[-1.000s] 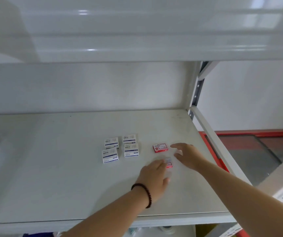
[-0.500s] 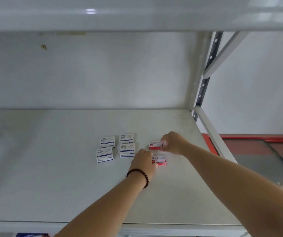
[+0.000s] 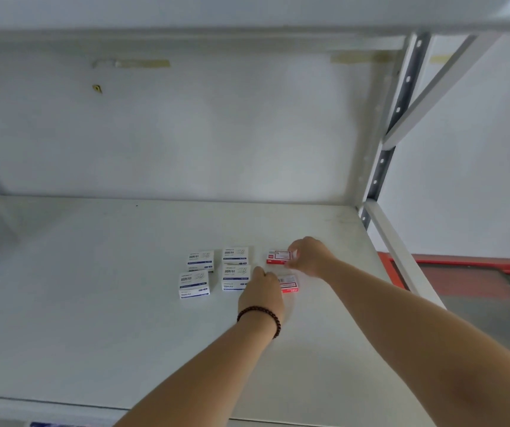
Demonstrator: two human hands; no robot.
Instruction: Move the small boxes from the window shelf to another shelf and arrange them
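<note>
Several small boxes lie on a white metal shelf (image 3: 93,303). Four white-and-blue boxes form a two-by-two block: back left (image 3: 200,259), back right (image 3: 235,256), front left (image 3: 194,284), front right (image 3: 235,277). To their right lie two red-and-white boxes, one behind the other. My right hand (image 3: 309,257) pinches the right end of the back red box (image 3: 278,256). My left hand (image 3: 261,291), with a dark bead bracelet at the wrist, rests its fingers on the left end of the front red box (image 3: 289,284) and hides part of it.
The shelf's upright post (image 3: 401,97) and side rail (image 3: 392,241) stand at the right. Another shelf board (image 3: 247,13) runs overhead. A white wall lies behind. A red-framed grey surface (image 3: 478,288) sits lower, beyond the right rail.
Both hands reached forward onto the two red boxes: right hand closed on the back one, left hand slid up to the front one. My head tilted up, showing more wall.
</note>
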